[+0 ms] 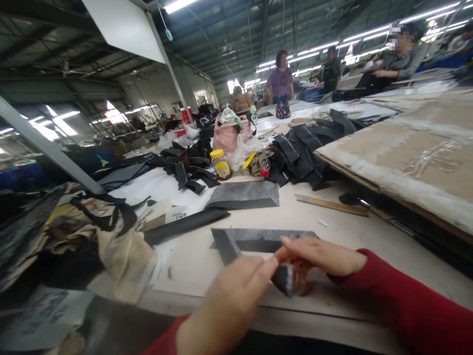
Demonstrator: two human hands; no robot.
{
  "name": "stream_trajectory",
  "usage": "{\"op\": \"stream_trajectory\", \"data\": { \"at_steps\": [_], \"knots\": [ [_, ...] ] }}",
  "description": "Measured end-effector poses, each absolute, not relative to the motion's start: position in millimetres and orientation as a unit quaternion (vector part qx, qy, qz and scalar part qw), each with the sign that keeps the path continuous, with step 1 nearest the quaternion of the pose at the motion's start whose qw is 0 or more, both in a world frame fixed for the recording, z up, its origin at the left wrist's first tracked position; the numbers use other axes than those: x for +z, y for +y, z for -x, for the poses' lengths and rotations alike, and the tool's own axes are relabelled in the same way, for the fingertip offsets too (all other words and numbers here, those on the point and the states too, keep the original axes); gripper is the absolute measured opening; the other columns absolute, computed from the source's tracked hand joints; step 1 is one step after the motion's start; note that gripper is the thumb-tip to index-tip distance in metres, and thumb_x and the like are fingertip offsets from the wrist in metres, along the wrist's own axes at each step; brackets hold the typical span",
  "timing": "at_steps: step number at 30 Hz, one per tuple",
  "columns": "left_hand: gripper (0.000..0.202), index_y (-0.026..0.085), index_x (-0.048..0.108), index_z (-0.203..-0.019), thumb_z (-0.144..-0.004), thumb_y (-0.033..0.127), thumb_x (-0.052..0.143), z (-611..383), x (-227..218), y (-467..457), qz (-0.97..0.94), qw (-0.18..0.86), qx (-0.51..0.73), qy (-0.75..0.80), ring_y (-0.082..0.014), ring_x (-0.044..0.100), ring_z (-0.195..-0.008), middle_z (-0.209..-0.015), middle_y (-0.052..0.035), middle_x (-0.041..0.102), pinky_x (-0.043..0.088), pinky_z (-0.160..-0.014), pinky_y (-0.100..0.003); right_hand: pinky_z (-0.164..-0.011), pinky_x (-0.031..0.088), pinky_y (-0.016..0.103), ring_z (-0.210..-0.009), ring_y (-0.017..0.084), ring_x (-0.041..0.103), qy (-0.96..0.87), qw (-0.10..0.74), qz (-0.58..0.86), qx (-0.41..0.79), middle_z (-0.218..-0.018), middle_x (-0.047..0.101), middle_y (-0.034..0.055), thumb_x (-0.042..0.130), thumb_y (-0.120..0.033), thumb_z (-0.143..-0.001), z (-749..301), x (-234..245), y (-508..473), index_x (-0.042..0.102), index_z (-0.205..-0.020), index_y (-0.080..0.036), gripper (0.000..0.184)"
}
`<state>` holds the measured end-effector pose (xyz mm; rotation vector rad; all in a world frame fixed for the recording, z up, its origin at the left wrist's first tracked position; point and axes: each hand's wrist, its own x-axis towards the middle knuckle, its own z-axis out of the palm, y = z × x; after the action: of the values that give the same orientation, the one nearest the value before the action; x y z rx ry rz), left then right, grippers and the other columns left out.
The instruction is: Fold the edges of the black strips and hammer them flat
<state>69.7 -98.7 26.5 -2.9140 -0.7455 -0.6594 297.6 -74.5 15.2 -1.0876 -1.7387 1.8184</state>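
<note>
Both my hands meet over a dark grey fabric strip (283, 280) near the table's front edge. My left hand (236, 291) is closed over the strip from the left, its fingers pressed together and slightly blurred. From the right, my right hand (314, 256) bends its fingers down round the strip's near end, which has a pale ragged edge. Part of the strip is hidden under my fingers. Just beyond, another dark grey strip (254, 240) lies crosswise. Farther back rests a stack of dark grey fabric pieces (242, 195), with a long black strip (188, 224) to its left.
A wooden ruler (332, 205) and a bit of chalk (322, 223) lie right of the strips. Large boards (399, 162) rise at right. Camouflage cloth (121, 251) heaps at left. A yellow-lidded jar (220, 165), pink bag (226, 137) and black fabric pile (306, 148) stand behind.
</note>
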Motion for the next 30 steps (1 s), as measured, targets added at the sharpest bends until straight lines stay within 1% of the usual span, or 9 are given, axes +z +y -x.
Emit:
{"op": "stream_trajectory", "data": {
  "at_steps": [3, 8, 12, 15, 18, 20, 22, 26, 30],
  "knots": [
    [0.032, 0.012, 0.045, -0.118, -0.088, 0.012, 0.035, -92.8, -8.8, -114.3, 0.958, -0.03, -0.171, -0.228, -0.0178, 0.057, -0.091, -0.102, -0.009, 0.061, 0.051, -0.083, -0.031, -0.074, 0.046, 0.03, -0.079, 0.018, 0.059, -0.67, 0.167, 0.4, 0.602, -0.085, 0.066, 0.0084, 0.029, -0.063, -0.083, -278.3, -3.0, -82.5, 0.066, -0.093, -0.011, 0.064],
    [0.028, 0.009, 0.05, -0.109, -0.089, 0.022, 0.036, -96.8, -20.7, -119.0, 0.945, -0.093, -0.207, -0.237, -0.0202, 0.054, -0.103, -0.103, -0.0117, 0.06, 0.045, -0.093, -0.033, -0.083, 0.043, 0.031, -0.093, 0.019, 0.055, -0.677, 0.188, 0.404, 0.585, -0.101, 0.062, 0.0065, 0.048, -0.051, -0.081, -282.5, -12.8, -84.3, 0.055, -0.114, -0.015, 0.049],
    [0.056, 0.008, 0.037, -0.128, -0.085, 0.043, 0.046, -90.3, -25.2, -123.1, 0.944, -0.095, -0.201, -0.242, -0.0289, 0.039, -0.123, -0.126, -0.019, 0.047, 0.038, -0.1, -0.043, -0.088, 0.042, 0.031, -0.101, 0.019, 0.054, -0.664, 0.21, 0.364, 0.618, -0.11, 0.058, 0.0076, 0.051, -0.047, -0.081, -287.0, -13.0, -86.7, 0.046, -0.126, -0.016, 0.055],
    [0.054, 0.009, 0.033, -0.132, -0.087, 0.036, 0.045, -86.1, -30.5, -126.9, 0.944, -0.126, -0.177, -0.248, -0.0299, 0.029, -0.129, -0.136, -0.0195, 0.037, 0.034, -0.102, -0.045, -0.097, 0.037, 0.031, -0.113, 0.02, 0.048, -0.697, 0.177, 0.345, 0.603, -0.126, 0.051, 0.0071, 0.06, -0.037, -0.075, -291.1, -12.5, -90.0, 0.036, -0.135, -0.02, 0.067],
    [0.038, 0.014, 0.041, -0.125, -0.089, 0.025, 0.039, -81.4, -25.4, -125.8, 0.92, -0.181, -0.208, -0.279, -0.0229, 0.033, -0.127, -0.134, -0.0141, 0.04, 0.034, -0.104, -0.037, -0.104, 0.027, 0.031, -0.123, 0.021, 0.039, -0.752, 0.145, 0.361, 0.532, -0.136, 0.042, 0.0039, 0.058, -0.023, -0.074, -295.6, -9.6, -93.6, 0.031, -0.138, -0.024, 0.07],
    [0.034, 0.017, 0.043, -0.123, -0.09, 0.022, 0.037, -77.8, -15.4, -120.3, 0.901, -0.198, -0.229, -0.311, -0.0185, 0.037, -0.124, -0.132, -0.0106, 0.043, 0.034, -0.103, -0.033, -0.102, 0.031, 0.031, -0.121, 0.021, 0.041, -0.778, 0.133, 0.374, 0.487, -0.135, 0.044, 0.004, 0.053, -0.017, -0.074, -297.4, -6.8, -95.6, 0.027, -0.14, -0.025, 0.071],
    [0.039, 0.02, 0.039, -0.127, -0.088, 0.023, 0.042, -74.0, -3.8, -111.4, 0.905, -0.179, -0.201, -0.329, -0.019, 0.036, -0.124, -0.134, -0.0083, 0.042, 0.031, -0.105, -0.036, -0.094, 0.038, 0.031, -0.112, 0.021, 0.05, -0.795, 0.123, 0.381, 0.456, -0.126, 0.053, 0.0048, 0.051, -0.016, -0.073, -297.7, -3.7, -97.0, 0.025, -0.141, -0.026, 0.073],
    [0.056, 0.021, 0.035, -0.131, -0.08, 0.028, 0.059, -62.5, 15.0, -91.1, 0.927, -0.15, -0.074, -0.335, -0.0217, 0.046, -0.111, -0.122, -0.007, 0.053, 0.031, -0.101, -0.041, -0.087, 0.043, 0.027, -0.101, 0.02, 0.056, -0.812, 0.123, 0.385, 0.422, -0.114, 0.06, 0.0029, 0.051, -0.017, -0.074, -298.7, 2.9, -99.1, 0.04, -0.133, -0.028, 0.061],
    [0.025, 0.022, 0.057, -0.104, -0.079, 0.023, 0.058, -37.5, 27.1, -77.3, 0.916, -0.164, 0.002, -0.366, -0.0174, 0.053, -0.088, -0.092, -0.0022, 0.062, 0.039, -0.083, -0.03, -0.08, 0.045, 0.025, -0.093, 0.019, 0.059, -0.803, 0.115, 0.433, 0.393, -0.103, 0.064, 0.0007, 0.049, -0.026, -0.079, -310.3, 5.9, -99.2, 0.062, -0.104, -0.029, 0.029]
  ]
}}
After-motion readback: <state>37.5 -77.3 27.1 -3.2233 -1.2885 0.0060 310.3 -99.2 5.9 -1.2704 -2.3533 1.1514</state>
